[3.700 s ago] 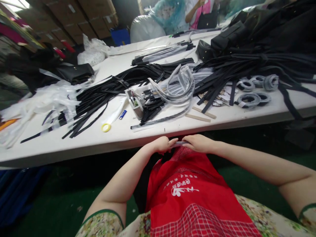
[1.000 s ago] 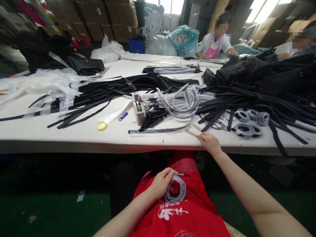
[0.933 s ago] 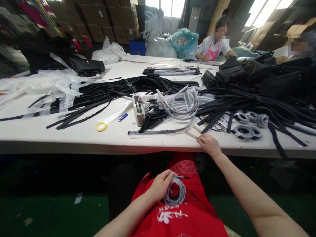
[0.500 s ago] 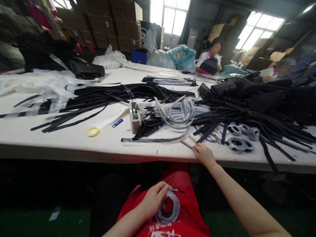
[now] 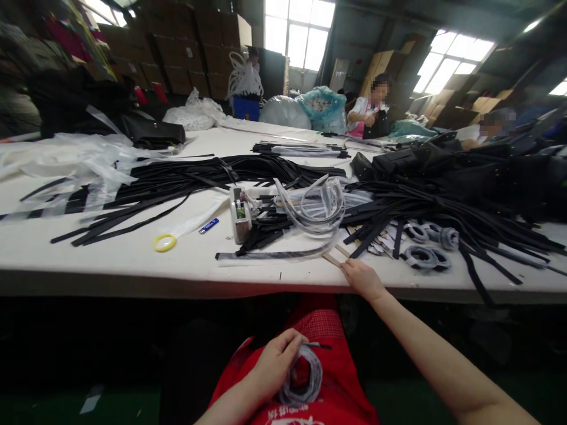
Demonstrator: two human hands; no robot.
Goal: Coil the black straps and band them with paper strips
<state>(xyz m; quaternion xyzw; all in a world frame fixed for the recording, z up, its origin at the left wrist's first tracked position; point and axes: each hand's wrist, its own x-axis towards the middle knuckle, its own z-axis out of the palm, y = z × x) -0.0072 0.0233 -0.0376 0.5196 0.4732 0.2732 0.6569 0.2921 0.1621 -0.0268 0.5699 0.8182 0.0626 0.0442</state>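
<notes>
My left hand (image 5: 280, 361) is closed on a coiled strap in clear plastic (image 5: 315, 378), held low against my red apron (image 5: 343, 378). A short dark end of the strap sticks out past the fingers. On the table's front edge my right hand (image 5: 362, 277) has its fingers pressed together at the end of thin beige strips (image 5: 333, 258); its fingertips partly hide them. Just beyond lie looped clear-plastic-wrapped straps (image 5: 295, 221) and one straight wrapped strap (image 5: 266, 256). Several small wrapped coils (image 5: 420, 257) rest to the right of this hand.
Black straps (image 5: 177, 174) lie in long bundles across the white table (image 5: 212, 136). Left of centre are a tape dispenser (image 5: 240, 221), a blue marked piece (image 5: 208, 225) and a yellow ring (image 5: 165, 242). Black bags (image 5: 478, 159) are piled at right. Two co-workers sit across the table.
My hands keep nearly the same places and grips. The view has shifted slightly. Across the table, a co-worker has raised a hand and the black item there has shifted.
</notes>
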